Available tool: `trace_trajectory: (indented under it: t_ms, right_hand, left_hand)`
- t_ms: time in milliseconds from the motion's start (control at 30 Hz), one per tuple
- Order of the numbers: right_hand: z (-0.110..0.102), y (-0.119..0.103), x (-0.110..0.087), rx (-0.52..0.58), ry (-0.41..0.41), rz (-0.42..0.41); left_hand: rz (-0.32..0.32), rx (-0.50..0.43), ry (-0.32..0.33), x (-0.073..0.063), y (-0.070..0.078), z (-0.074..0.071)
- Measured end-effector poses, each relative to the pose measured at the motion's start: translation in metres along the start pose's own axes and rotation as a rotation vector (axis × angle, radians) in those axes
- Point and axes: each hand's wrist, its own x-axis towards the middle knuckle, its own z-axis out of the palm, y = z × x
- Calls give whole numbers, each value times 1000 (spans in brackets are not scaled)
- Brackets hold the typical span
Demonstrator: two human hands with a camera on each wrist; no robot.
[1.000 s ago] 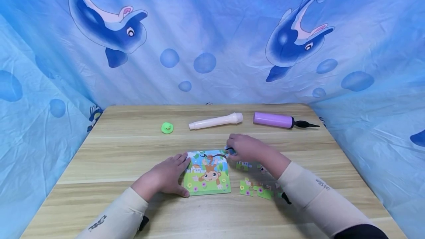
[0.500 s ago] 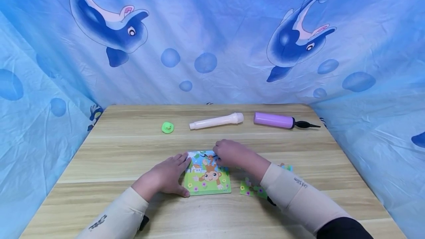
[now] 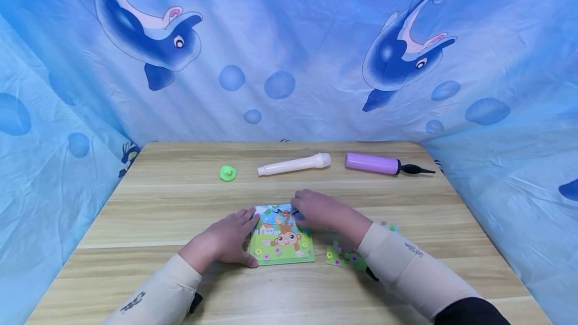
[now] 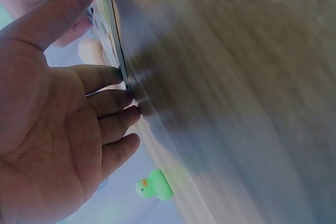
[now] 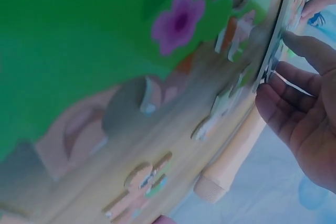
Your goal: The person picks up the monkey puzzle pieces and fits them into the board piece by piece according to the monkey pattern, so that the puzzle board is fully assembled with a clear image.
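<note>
A jigsaw puzzle point(image 3: 281, 257) with a monkey picture lies flat in the middle of the table. Along its left side rests my left hand point(image 3: 226, 238), thumb at the lower corner and fingers near the upper one; in the left wrist view the extended fingers point(image 4: 107, 102) touch the board's edge. My right hand point(image 3: 318, 209) is over the puzzle's upper right corner, its thumb and fingertips pinching a puzzle piece point(image 3: 296, 212) there, mostly hidden under the hand. Loose puzzle pieces point(image 3: 335, 257) lie right of the board, partly covered by the right forearm.
Behind the puzzle lie a green toy duck point(image 3: 228, 173), a white microphone-shaped stick point(image 3: 293, 165) and a purple hand pump point(image 3: 372, 163) with a black nozzle. In the right wrist view, several loose pieces point(image 5: 139, 182) lie near the board. Blue dolphin-print cloth point(image 3: 280, 39) surrounds the wooden table.
My right hand has moved left, carrying a puzzle piece from beside the board onto its upper right corner, and stays there over the last half second. My left hand has kept its place.
</note>
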Motion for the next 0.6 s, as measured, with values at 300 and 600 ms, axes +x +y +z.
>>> trace_trajectory:
  t_ms: [300, 600]
  right_hand:
    - [2, 0, 6, 5, 60, -20]
    - [0, -12, 5, -35, 55, -11]
  left_hand:
    - [-11, -1, -10, 2, 0, 0]
    - [-7, -6, -10, 0, 2, -1]
